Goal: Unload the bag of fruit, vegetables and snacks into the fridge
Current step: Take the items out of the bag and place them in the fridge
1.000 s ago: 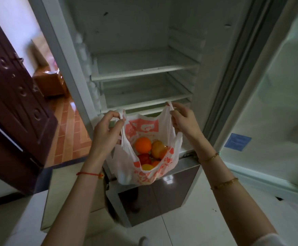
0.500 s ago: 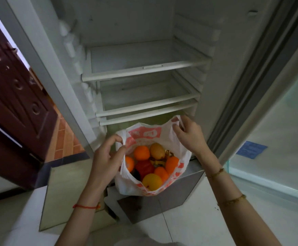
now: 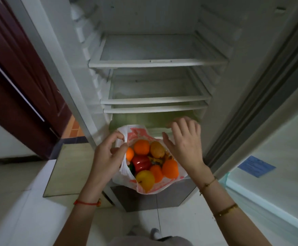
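Observation:
A white plastic bag with red print rests at the bottom front of the open fridge. Inside it lie several oranges, a red pepper, a yellow apple, a brownish pear-like fruit and a yellow snack packet. My left hand pinches the bag's left handle and holds the mouth wide. My right hand hovers over the bag's right side, fingers spread, holding nothing. The fridge's glass shelves are bare.
The fridge door stands open on the right, with a blue label on it. A dark red wooden door is at the left. A beige panel leans beside the fridge base. White floor tiles lie below.
The bag has been lowered onto the fridge's bottom ledge. My right hand has let go of the right handle and opened above the bag. The view has moved closer.

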`<state>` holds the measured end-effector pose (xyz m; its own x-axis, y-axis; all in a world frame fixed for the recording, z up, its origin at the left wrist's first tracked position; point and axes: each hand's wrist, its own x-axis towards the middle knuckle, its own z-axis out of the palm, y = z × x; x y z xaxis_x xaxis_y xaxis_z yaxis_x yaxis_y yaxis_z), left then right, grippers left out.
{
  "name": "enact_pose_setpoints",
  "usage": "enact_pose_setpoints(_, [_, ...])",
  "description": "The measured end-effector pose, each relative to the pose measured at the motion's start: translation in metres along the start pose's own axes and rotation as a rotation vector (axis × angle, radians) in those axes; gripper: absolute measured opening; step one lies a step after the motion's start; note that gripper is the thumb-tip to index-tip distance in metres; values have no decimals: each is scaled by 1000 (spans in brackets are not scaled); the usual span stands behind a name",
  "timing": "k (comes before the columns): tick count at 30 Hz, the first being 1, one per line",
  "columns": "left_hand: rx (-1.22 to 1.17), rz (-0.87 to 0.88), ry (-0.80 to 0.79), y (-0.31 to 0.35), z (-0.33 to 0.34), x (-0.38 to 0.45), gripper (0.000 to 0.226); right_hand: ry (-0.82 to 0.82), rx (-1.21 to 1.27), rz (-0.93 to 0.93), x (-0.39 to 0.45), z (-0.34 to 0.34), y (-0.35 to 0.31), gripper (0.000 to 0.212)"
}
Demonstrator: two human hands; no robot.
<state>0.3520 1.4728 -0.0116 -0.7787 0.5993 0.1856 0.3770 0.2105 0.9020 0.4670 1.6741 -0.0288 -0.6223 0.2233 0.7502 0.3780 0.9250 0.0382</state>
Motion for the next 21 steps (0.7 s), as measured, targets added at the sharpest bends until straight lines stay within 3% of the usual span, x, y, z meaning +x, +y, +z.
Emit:
enact_pose_setpoints(2, [6,-19,21,0,4,-2,15,-58,125,-172,-5,8,6,15])
enact_pose_setpoints(6, [21,-21,71,-2,11,-6,6,-370,281,-415,-14,27,21,14])
enact_pose_setpoints(9, [13,-32,103,0,14,-10,5,-783,260,-369,-17,32,31,13])
enact_pose_setpoints(11, [21,-46,114,1,17,-12,6,-980,152,-240,-21,40,39,35])
enact_pose_setpoints(14, [35,-64,120,5,23,-14,12,-1061,88,-66,-22,56,51,78])
enact_pose_setpoints(16, [34,-67,117,6,27,-14,10,-1072,-60,-123,-22,66,55,101])
enact_pose_setpoints(21, [37,-66,115,4,25,-13,14,-1047,-171,-218,-27,78,58,114])
